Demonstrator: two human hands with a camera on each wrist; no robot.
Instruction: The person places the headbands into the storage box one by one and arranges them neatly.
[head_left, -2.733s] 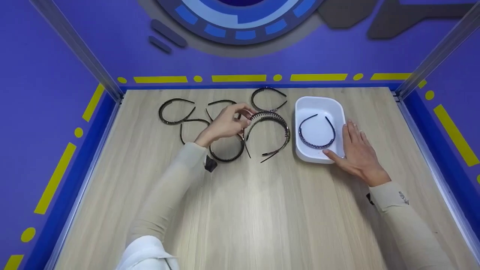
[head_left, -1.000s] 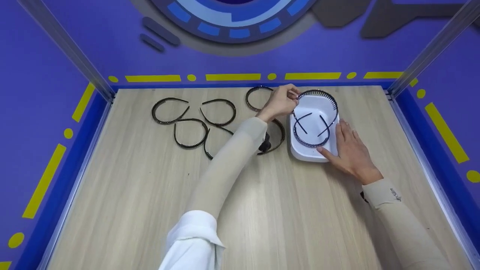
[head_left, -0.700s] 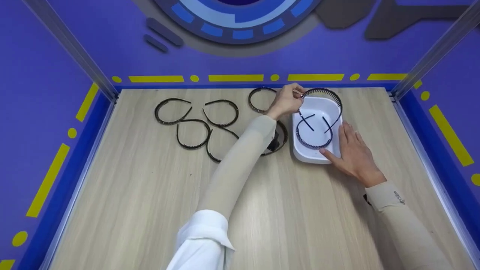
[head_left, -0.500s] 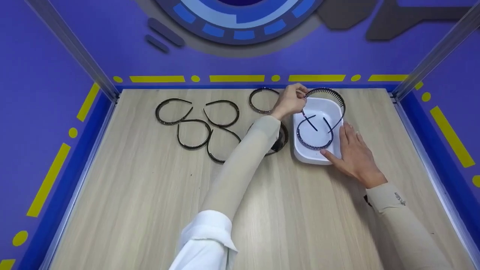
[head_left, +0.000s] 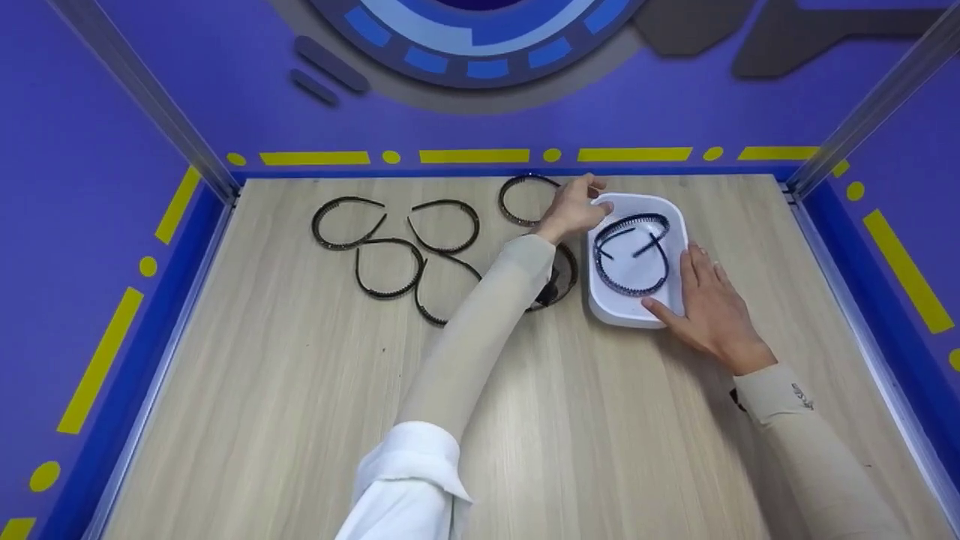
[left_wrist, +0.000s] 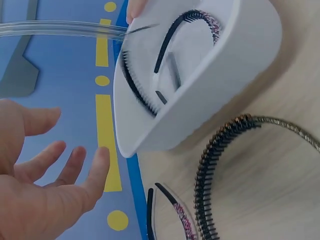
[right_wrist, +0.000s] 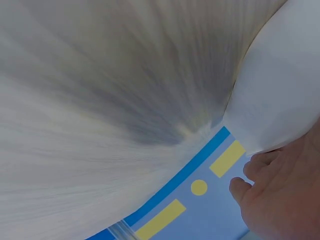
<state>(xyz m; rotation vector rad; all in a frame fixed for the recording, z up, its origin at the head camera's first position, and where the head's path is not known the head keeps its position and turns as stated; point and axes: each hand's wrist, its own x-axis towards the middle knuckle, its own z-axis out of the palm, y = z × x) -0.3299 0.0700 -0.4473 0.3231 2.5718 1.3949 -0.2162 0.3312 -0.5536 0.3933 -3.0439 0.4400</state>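
Note:
Inside a white plastic tub [head_left: 626, 318] lie two dark headbands, an upper toothed headband [head_left: 646, 217] overlapping a lower beaded headband [head_left: 634, 292]. Over the tub's left back edge hovers my left hand [head_left: 576, 210]; the left wrist view shows its fingers spread, holding nothing, while the toothed headband looks blurred. My right hand [head_left: 714, 313] rests flat along the tub's right side, its thumb at the front rim. A bronze toothed headband [left_wrist: 202, 185] and a pink-beaded headband [left_wrist: 184, 217] lie on the table near my left hand.
Several more dark headbands lie on the left of the wooden table [head_left: 300, 420], among them a left headband [head_left: 318, 229] and a middle headband [head_left: 475, 225]. My left forearm partly covers others. Blue-purple panels [head_left: 480, 124] enclose the back and sides.
My left hand took a toothed headband from the table, carried it right over the tub and let it go. It now lies in the tub. My right hand stayed at the tub's side.

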